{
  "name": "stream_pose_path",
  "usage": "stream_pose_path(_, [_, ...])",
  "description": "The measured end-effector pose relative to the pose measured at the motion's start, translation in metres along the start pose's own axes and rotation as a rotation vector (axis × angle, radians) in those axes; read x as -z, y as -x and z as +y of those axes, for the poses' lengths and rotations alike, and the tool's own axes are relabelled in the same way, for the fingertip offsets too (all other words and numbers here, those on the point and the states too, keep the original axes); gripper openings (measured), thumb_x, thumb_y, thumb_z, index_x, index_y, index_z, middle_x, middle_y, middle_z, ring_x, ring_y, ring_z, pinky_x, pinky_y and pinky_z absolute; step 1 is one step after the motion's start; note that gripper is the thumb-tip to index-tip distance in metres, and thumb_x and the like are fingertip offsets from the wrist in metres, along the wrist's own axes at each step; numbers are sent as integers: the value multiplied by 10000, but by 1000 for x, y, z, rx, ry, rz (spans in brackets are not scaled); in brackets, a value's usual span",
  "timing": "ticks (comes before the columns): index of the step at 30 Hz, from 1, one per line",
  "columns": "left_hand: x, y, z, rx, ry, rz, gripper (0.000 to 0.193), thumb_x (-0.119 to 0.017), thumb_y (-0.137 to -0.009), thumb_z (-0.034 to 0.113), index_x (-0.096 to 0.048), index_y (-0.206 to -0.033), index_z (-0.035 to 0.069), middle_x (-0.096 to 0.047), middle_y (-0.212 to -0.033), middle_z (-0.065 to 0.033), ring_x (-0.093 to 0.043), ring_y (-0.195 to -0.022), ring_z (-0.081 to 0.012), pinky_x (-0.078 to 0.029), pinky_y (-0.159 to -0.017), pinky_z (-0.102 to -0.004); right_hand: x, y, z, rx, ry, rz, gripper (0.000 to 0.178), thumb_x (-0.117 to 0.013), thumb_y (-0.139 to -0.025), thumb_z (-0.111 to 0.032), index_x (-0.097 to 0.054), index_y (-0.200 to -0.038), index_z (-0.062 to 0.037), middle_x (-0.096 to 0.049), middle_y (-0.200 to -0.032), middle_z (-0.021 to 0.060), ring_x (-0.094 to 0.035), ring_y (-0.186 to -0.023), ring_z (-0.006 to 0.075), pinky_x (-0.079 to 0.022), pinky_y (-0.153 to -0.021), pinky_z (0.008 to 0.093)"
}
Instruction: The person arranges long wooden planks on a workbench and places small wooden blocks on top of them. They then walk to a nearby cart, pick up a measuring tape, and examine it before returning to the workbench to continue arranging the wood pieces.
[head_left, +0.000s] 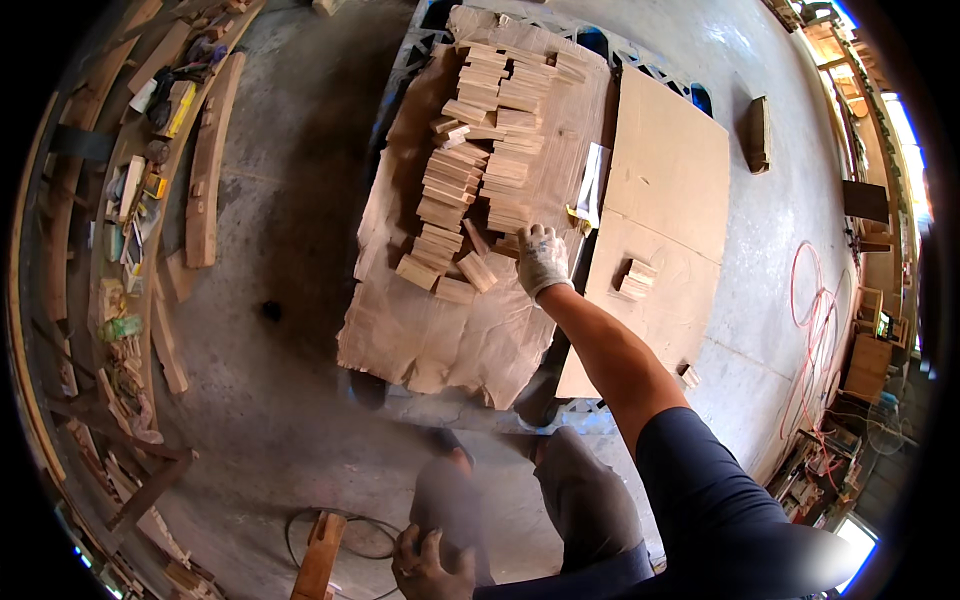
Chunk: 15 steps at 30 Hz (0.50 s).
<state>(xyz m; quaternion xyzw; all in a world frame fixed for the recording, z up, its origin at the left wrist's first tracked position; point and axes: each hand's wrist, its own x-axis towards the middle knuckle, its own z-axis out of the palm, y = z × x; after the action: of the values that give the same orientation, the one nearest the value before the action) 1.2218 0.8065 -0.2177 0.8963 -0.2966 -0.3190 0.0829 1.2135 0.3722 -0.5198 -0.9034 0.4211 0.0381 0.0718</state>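
Beside bare brown sheeting [470,338], right fingers [537,235] curl at the edge of wooden blocks [503,172]; left fingers [431,546] half-bent, both holds unclear.

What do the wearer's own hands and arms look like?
Right hand: off-white fabric work glove, ending at the wrist. Right forearm bare; plain dark navy short sleeve ending near the elbow. Left hand is in shadow at the lower edge; can't tell whether it's gloved.
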Motion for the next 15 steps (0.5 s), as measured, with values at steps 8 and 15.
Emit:
stream_pose_path(8, [-3,-2,3,5,-8,-10,507,-814,-751,277,-644,-1187,83,-565,-1300,-193,-527,-1230,-401,-450,-1033,-514,16,13,36,-73,-119,-107,589,-730,-833,-514,-623,-1220,-84,-506,-1338,185,-449,-1268,369,-374,-1053,513])
stream_pose_path(15, [-7,0,7,-10,-87,-12,504,-808,-763,286,-642,-1188,73,-554,-1314,-200,-518,-1233,-420,-447,-1036,-525,21,-15,92,-294,53,-243,518,-666,-898,-365,-612,-1330,-84,-368,-1547,195,-326,-1428,404,-348,-1125,500])
